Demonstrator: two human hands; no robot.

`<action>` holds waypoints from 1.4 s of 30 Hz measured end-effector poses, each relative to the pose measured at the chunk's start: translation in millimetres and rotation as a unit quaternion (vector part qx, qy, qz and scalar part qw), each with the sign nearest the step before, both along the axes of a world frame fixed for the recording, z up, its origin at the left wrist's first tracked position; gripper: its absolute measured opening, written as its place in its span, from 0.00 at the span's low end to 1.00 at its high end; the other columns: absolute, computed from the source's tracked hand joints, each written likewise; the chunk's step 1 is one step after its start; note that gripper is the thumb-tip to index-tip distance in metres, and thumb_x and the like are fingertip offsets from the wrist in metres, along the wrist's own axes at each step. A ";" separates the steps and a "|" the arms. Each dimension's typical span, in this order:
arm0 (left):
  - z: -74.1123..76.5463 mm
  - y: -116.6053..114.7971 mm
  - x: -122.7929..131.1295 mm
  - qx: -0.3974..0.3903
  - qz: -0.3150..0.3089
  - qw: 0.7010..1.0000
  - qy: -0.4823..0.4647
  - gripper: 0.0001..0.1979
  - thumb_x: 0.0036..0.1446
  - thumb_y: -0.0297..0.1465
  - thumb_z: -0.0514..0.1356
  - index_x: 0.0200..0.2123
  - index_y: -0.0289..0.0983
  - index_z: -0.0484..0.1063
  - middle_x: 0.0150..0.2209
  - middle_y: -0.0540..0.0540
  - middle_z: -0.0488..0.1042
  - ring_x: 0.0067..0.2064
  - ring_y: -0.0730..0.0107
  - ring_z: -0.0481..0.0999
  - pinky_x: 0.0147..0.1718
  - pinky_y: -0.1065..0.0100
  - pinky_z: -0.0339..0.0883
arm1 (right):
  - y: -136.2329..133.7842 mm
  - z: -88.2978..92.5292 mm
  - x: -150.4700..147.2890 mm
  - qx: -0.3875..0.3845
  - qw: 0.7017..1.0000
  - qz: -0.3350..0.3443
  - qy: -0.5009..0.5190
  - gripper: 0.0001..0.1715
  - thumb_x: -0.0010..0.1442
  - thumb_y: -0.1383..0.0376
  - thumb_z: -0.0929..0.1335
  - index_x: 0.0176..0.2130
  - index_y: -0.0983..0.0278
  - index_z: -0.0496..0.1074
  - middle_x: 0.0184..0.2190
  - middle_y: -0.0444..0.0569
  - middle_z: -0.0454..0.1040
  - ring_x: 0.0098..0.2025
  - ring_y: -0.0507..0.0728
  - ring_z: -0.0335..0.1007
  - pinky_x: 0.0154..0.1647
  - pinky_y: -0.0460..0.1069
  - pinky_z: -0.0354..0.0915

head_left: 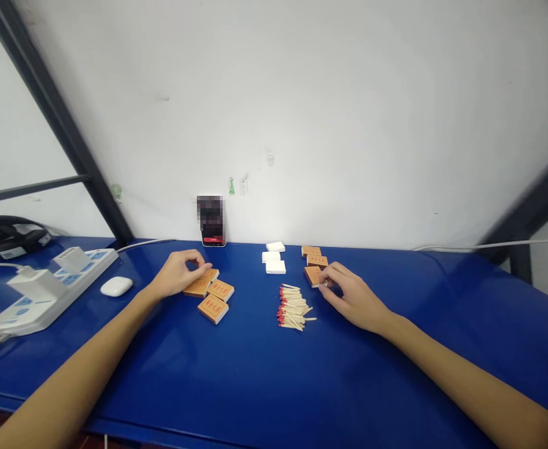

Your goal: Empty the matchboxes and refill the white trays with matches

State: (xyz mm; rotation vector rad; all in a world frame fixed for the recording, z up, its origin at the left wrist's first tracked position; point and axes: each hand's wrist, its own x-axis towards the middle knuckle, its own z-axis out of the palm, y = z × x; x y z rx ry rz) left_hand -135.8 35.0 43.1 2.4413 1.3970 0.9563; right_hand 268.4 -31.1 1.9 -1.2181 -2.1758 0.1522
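The left hand (179, 274) is curled, its fingertips closed on the back matchbox (211, 274) of a small cluster. Three more orange matchboxes (214, 308) lie flat just in front of it, touching or nearly so. Whether the held box is lifted off the worktop (255, 380) cannot be told.

The right hand (354, 296) is also curled, thumb and forefinger pinching the front matchbox (312, 275) of a short row. Two other boxes (314, 255) sit close behind it towards the wall.

Between the hands lies a pile of matches (293, 307). It is just left of the right hand's fingertips and a little nearer the person, well apart from the left hand, so the right hand is clearly the closer one. The sticks run roughly left to right, red heads pointing towards the left hand.

Behind the pile are three white inner trays (274, 257), beside the row of boxes. A phone (211, 221) leans upright against the wall. Far left on the worktop are a small white oval device (116, 286) and a white power strip (44, 290) with a plugged-in adapter.
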 end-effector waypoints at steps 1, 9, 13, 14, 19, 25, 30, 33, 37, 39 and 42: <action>3.4 -6.0 5.0 0.011 -0.036 0.999 0.016 0.16 0.57 0.41 0.60 0.23 0.36 0.70 0.28 0.49 0.75 0.31 0.71 0.72 0.35 0.70 0.63 | -0.2 0.2 -0.4 -0.002 1.000 0.000 -0.002 0.05 0.66 0.66 0.62 0.36 0.60 0.64 0.35 0.46 0.67 0.34 0.55 0.66 0.37 0.51 0.64; 5.8 -30.7 36.2 0.031 -0.161 0.978 0.127 0.10 0.55 0.33 0.61 0.24 0.36 0.68 0.27 0.49 0.73 0.30 0.72 0.70 0.31 0.70 0.63 | -1.3 3.8 1.9 0.009 1.000 0.001 0.010 0.06 0.67 0.66 0.61 0.36 0.60 0.64 0.36 0.47 0.67 0.35 0.55 0.67 0.38 0.51 0.65; 8.5 -34.4 35.9 0.026 -0.165 0.969 0.180 0.09 0.57 0.34 0.58 0.28 0.36 0.72 0.32 0.47 0.75 0.33 0.69 0.72 0.35 0.68 0.65 | -0.9 4.3 1.9 0.019 1.000 0.007 0.019 0.06 0.67 0.66 0.61 0.37 0.60 0.66 0.36 0.47 0.68 0.34 0.55 0.67 0.37 0.51 0.65; 9.7 -34.9 35.8 0.022 -0.166 0.968 0.190 0.09 0.58 0.34 0.57 0.31 0.37 0.74 0.34 0.46 0.76 0.35 0.67 0.73 0.37 0.67 0.66 | -1.2 4.0 1.4 0.019 1.000 0.010 0.020 0.06 0.67 0.66 0.61 0.37 0.60 0.66 0.35 0.47 0.68 0.34 0.55 0.67 0.37 0.51 0.65; 11.2 -38.5 41.3 -0.001 -0.161 0.962 0.220 0.11 0.58 0.36 0.59 0.42 0.39 0.78 0.46 0.44 0.77 0.45 0.61 0.76 0.46 0.63 0.67 | -3.1 0.9 -2.6 -0.002 1.000 0.029 0.003 0.08 0.67 0.67 0.60 0.37 0.61 0.66 0.35 0.48 0.69 0.33 0.55 0.67 0.35 0.52 0.66; 6.1 -42.1 51.2 -0.011 -0.155 0.955 0.253 0.12 0.62 0.33 0.56 0.44 0.40 0.78 0.49 0.44 0.76 0.47 0.58 0.75 0.47 0.59 0.65 | -3.3 0.9 -4.2 0.002 0.999 0.041 0.001 0.07 0.67 0.68 0.60 0.37 0.61 0.66 0.36 0.49 0.69 0.34 0.56 0.67 0.36 0.52 0.67; 4.7 -41.4 52.6 -0.008 -0.168 0.961 0.218 0.16 0.69 0.32 0.49 0.47 0.41 0.77 0.47 0.45 0.76 0.46 0.63 0.76 0.48 0.61 0.64 | -3.7 0.6 -3.4 0.003 0.999 0.042 -0.004 0.08 0.67 0.67 0.60 0.37 0.61 0.66 0.35 0.49 0.69 0.34 0.56 0.67 0.36 0.52 0.66; 4.5 -41.2 51.6 -0.019 -0.177 0.964 0.199 0.16 0.69 0.33 0.49 0.47 0.41 0.77 0.48 0.45 0.76 0.47 0.64 0.76 0.50 0.63 0.65 | -3.2 -0.9 -2.6 -0.013 0.999 0.045 0.001 0.08 0.68 0.67 0.60 0.38 0.61 0.67 0.36 0.48 0.68 0.31 0.54 0.66 0.33 0.51 0.65; 1.0 -38.6 49.0 -0.048 -0.159 0.970 0.177 0.16 0.70 0.35 0.49 0.50 0.43 0.76 0.51 0.46 0.74 0.50 0.65 0.75 0.52 0.64 0.66 | -2.2 -2.5 -1.7 -0.024 0.999 0.047 0.011 0.08 0.68 0.67 0.59 0.39 0.60 0.67 0.35 0.48 0.68 0.30 0.54 0.65 0.31 0.50 0.64; -0.9 -36.2 47.8 -0.066 -0.151 0.972 0.165 0.16 0.69 0.36 0.49 0.52 0.44 0.74 0.52 0.46 0.73 0.52 0.64 0.75 0.52 0.64 0.67 | -2.5 -2.3 -1.6 -0.022 0.998 0.048 0.015 0.08 0.68 0.68 0.59 0.40 0.60 0.67 0.35 0.47 0.68 0.29 0.53 0.65 0.31 0.50 0.64; -2.8 -33.4 47.2 -0.087 -0.149 0.972 0.158 0.17 0.70 0.37 0.48 0.55 0.44 0.72 0.54 0.45 0.73 0.53 0.63 0.74 0.53 0.63 0.67 | -4.0 -0.6 -2.0 -0.007 0.999 0.051 0.014 0.08 0.67 0.68 0.60 0.39 0.60 0.67 0.34 0.47 0.69 0.28 0.53 0.64 0.29 0.49 0.63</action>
